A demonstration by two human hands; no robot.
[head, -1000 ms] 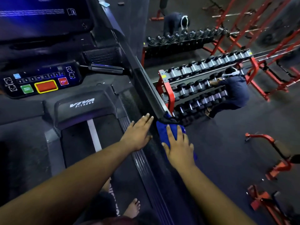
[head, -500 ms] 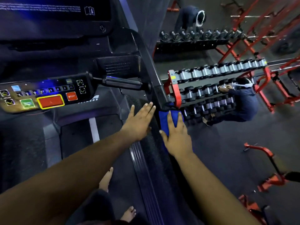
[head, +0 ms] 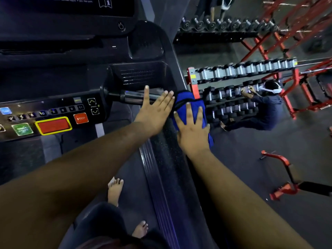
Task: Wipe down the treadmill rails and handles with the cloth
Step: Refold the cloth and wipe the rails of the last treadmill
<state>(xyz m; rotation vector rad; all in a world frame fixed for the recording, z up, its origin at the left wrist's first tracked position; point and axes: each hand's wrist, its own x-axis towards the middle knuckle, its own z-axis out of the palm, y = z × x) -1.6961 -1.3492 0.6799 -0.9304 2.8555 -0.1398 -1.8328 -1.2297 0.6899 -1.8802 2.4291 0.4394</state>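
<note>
Right hand (head: 193, 131) lies flat, fingers spread, pressing the crumpled blue cloth (head: 188, 106) onto the dark speckled right side rail (head: 166, 150) of the treadmill. Left hand (head: 154, 112), fingers straight and grasping nothing, rests beside it, just below the black cylindrical handle (head: 129, 97). Red-framed dumbbell rack (head: 233, 87) stands beyond.

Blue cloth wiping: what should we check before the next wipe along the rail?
1. Blue cloth under right hand: ok, fingers spread flat on it.
2. Cloth on the side rail: ok.
3. Left hand out of the cloth's way: ok, flat beside it.
4. Handle bar wiped: cannot tell.
5. STOP button untouched: ok.
6. Bare feet away from the rail: ok.
</note>
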